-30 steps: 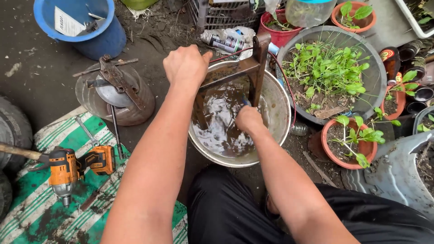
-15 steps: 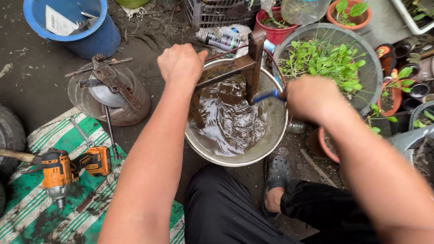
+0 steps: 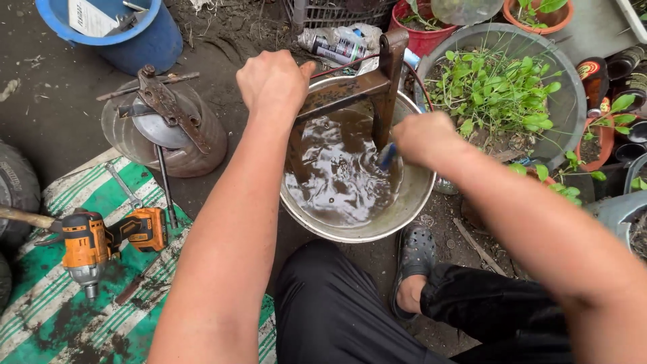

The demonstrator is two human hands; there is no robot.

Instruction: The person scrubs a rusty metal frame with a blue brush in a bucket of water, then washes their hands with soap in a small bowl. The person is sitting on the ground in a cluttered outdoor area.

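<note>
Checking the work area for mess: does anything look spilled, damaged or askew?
Yes. The green striped mat under the orange cordless drill is smeared with dark grime. The metal bracket held by the left hand looks rusty, and the basin water is murky brown.

view: head, single camera | position: above the squatting person | facing: steeply down and forward over both forearms | range: close, metal basin (image 3: 404, 216) mid-frame on the ground | shared: no second view to overlap

Right hand (image 3: 428, 138) out of murky water, now at rusty bracket (image 3: 377, 84) with blue brush (image 3: 386, 156).
</note>
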